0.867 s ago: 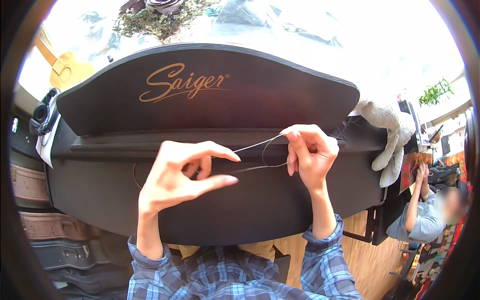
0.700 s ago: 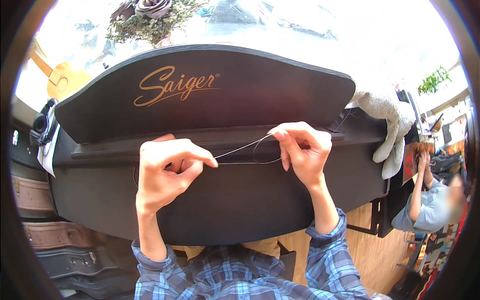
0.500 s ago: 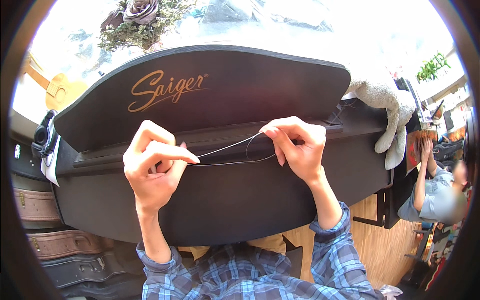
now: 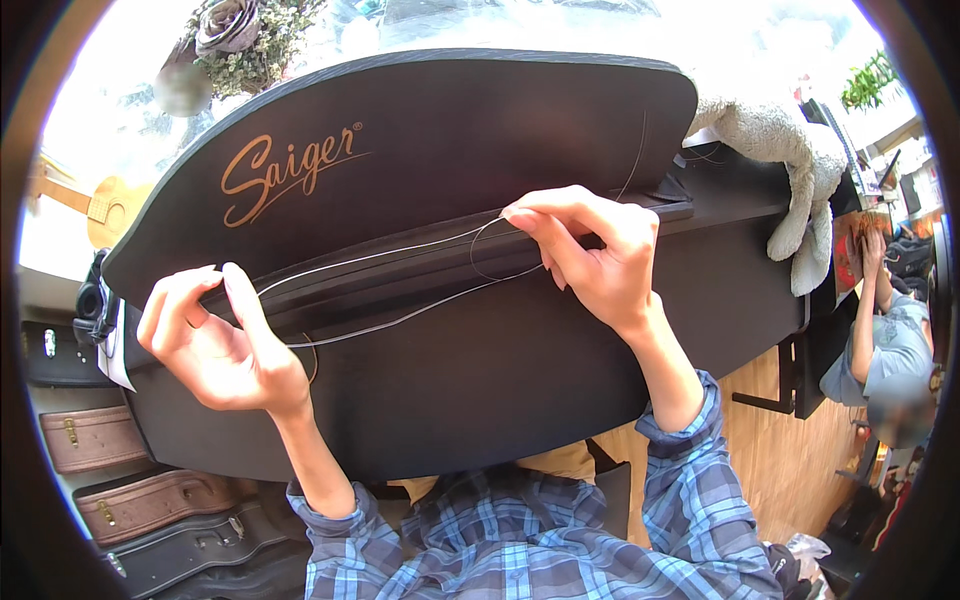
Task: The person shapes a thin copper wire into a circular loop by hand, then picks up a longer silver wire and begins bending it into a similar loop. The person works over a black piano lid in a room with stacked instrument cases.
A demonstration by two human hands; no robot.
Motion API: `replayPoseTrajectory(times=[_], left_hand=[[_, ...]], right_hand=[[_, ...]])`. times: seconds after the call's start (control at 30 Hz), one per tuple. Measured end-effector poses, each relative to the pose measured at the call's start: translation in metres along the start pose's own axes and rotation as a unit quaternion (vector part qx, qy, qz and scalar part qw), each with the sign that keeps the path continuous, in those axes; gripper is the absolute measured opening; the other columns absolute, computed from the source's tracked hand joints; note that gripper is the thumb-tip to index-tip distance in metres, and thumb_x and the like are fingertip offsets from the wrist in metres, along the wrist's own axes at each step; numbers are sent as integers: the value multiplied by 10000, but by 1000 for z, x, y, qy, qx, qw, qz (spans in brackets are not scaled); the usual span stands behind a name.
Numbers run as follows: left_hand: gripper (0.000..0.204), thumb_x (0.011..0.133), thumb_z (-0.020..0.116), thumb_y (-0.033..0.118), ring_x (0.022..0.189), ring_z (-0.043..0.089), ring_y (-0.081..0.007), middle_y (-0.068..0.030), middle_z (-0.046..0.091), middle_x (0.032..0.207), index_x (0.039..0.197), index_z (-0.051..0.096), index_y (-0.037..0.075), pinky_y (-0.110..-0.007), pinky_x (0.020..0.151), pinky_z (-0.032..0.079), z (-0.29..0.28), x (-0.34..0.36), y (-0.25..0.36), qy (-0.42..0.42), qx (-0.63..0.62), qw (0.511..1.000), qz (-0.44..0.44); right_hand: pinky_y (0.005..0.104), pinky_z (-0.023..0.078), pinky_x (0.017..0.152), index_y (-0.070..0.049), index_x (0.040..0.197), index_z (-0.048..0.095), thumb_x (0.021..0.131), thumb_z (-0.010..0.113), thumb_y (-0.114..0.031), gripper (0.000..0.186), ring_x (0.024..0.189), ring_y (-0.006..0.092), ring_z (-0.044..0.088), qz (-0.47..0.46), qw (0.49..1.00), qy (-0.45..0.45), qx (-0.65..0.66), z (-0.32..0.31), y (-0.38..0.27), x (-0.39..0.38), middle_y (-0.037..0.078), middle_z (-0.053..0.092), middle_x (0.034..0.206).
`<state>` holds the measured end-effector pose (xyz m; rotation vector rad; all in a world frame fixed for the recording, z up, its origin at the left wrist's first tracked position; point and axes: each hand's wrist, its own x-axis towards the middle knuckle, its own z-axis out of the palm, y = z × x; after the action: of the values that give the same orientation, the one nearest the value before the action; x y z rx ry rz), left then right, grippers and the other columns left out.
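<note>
Between my hands, a long loop of thin silvery wire [image 4: 371, 254] stretches across a black desk [image 4: 480, 390] and its ledge, with a smaller curl near the right. My left hand [image 4: 225, 335], palm partly upward, has its fingers curled and thumb raised, closed loosely round the wire at the left end, though the exact contact is hidden. My right hand [image 4: 590, 250] pinches the wire between thumb and fingertips at the right. Behind both hands rises a curved black board [image 4: 480, 140] with gold lettering. A thin brown cord [image 4: 313, 365] lies beside my left wrist.
A grey plush toy [image 4: 810, 210] drapes at the right end. Black headphones [image 4: 92, 300], a small guitar [image 4: 110, 210] and several instrument cases [image 4: 150, 505] are at left. Dried flowers [image 4: 230, 30] sit behind the board. Another person [image 4: 890, 330] works at the far right.
My left hand has moved left and turned palm upward, drawing the loop longer. My right hand has risen slightly. The view has also shifted.
</note>
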<state>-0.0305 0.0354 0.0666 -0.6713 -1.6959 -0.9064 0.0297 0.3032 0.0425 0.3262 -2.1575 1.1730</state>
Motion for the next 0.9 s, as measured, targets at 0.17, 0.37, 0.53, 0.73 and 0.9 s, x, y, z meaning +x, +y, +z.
replayPoseTrajectory(times=[0.17, 0.37, 0.53, 0.73, 0.9], left_hand=[[526, 1077, 286, 467, 507, 560, -190, -129, 575, 694, 876, 477, 20, -270, 532, 503, 2, -4, 11, -107, -362, 862, -338], [735, 1061, 202, 532, 311, 412, -105, -84, 501, 495, 668, 524, 0, -207, 311, 263, -1, -14, 18, -297, -337, 816, -363], [195, 798, 777, -20, 459, 395, -46, -28, 558, 557, 703, 610, 10, -199, 448, 269, -1, -18, 7, -119, -17, 991, -58], [227, 809, 796, -11, 537, 450, -64, -4, 542, 618, 717, 588, 2, -198, 502, 330, -7, -15, -2, 85, 122, 988, -50], [264, 777, 838, 23, 511, 395, -51, 7, 526, 643, 799, 576, 41, -202, 496, 300, -3, -11, -2, 100, 143, 979, -103]], right_hand=[[199, 447, 448, -67, 957, 750, 879, 732, -79, 81, 497, 67, 612, 39, 998, 15, 45, 2, -2, -2, 36, 732, 751], [208, 460, 476, -51, 970, 741, 878, 733, -71, 94, 532, 83, 630, 65, 997, 41, 27, -1, -1, -1, 54, 734, 769], [199, 415, 478, -37, 962, 743, 875, 740, -68, 92, 540, 65, 592, -7, 997, 75, -35, -2, 10, 5, 47, 711, 742], [212, 536, 602, -18, 937, 745, 859, 739, -49, 84, 706, 137, 720, -68, 993, 79, -49, -5, 16, 6, 77, 755, 836], [205, 533, 589, -15, 927, 744, 861, 737, -47, 74, 692, 127, 719, -78, 994, 75, -28, -4, 14, 6, 75, 758, 846]])
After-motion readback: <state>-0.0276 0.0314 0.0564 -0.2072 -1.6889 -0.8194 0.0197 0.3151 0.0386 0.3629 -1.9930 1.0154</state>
